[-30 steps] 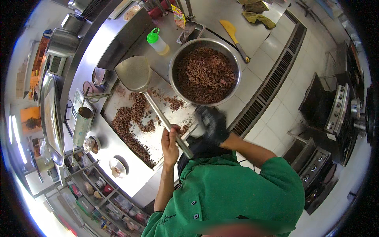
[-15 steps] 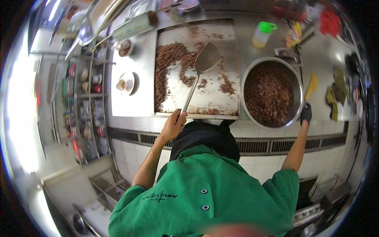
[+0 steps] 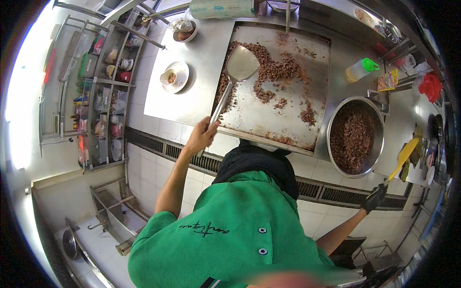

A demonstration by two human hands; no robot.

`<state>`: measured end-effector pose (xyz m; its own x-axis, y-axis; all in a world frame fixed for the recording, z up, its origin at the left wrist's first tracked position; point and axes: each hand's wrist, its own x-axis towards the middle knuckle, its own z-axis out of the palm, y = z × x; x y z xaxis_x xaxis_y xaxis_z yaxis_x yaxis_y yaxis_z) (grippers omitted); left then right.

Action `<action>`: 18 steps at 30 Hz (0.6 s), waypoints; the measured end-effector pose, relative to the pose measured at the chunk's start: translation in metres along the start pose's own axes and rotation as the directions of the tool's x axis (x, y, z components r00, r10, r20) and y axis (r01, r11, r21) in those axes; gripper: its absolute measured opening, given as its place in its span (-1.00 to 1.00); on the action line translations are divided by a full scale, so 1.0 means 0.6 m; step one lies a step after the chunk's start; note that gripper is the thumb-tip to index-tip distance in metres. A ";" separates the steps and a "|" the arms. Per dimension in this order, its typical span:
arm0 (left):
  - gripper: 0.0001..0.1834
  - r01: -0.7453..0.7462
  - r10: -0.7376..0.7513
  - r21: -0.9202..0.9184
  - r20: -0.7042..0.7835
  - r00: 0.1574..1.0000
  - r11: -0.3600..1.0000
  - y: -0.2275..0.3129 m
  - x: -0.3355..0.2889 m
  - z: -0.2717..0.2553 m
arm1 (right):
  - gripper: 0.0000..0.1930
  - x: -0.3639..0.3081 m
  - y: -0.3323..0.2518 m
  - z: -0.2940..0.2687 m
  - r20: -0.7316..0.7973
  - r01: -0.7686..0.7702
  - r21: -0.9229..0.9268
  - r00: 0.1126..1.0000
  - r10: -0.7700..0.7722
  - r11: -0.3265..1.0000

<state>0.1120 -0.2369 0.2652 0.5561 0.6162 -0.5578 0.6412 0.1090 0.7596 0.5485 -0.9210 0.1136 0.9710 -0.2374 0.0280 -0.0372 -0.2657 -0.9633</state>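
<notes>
My bare left hand [image 3: 202, 136] grips the handle of a long metal turner [image 3: 242, 63]. Its broad blade is over the left part of a flat metal griddle [image 3: 281, 122], among brown crumbled pieces that look like cooked mince [image 3: 283, 68]. My right hand [image 3: 374, 198], in a black glove, is closed round the handle of a yellow spatula [image 3: 407, 152], held up beyond the counter's near edge. Left of that spatula stands a big steel bowl [image 3: 379, 129] heaped with the same brown crumbles [image 3: 353, 137]; neither tool touches it.
Left of the griddle, a white plate [image 3: 181, 86] carries a small cup, and a bowl [image 3: 191, 34] sits farther back. A green-capped bottle [image 3: 361, 70], a yellow packet [image 3: 388, 80] and a red plastic bag [image 3: 430, 88] are at the right. Shelves [image 3: 111, 81] stand far left.
The view has turned, shifting the counter within it. My right hand has drawn back from beside the bowl with the yellow spatula. The turner's blade is now farther left over the griddle.
</notes>
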 end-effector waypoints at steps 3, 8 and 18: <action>-0.65 -0.093 0.150 -0.345 0.142 0.978 0.934 -0.038 0.020 0.023 | -0.74 -0.189 -0.105 0.114 0.200 -0.074 -0.028 0.977 0.078 0.997; -0.64 -0.099 0.161 -0.308 0.185 0.969 0.946 -0.075 0.059 0.001 | -0.73 -0.467 -0.196 0.337 0.631 -0.077 -0.070 0.769 0.104 0.995; -0.61 -0.169 0.161 0.032 0.176 0.971 0.985 -0.022 0.217 -0.261 | -0.65 -0.646 -0.300 0.530 0.644 0.137 -0.363 0.751 0.142 0.922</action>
<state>0.0935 -0.0362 0.2351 0.7363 0.4782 -0.4787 0.5547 -0.0214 0.8318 0.2538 -0.4837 0.1913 0.8765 0.3859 -0.2878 0.0132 -0.6168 -0.7870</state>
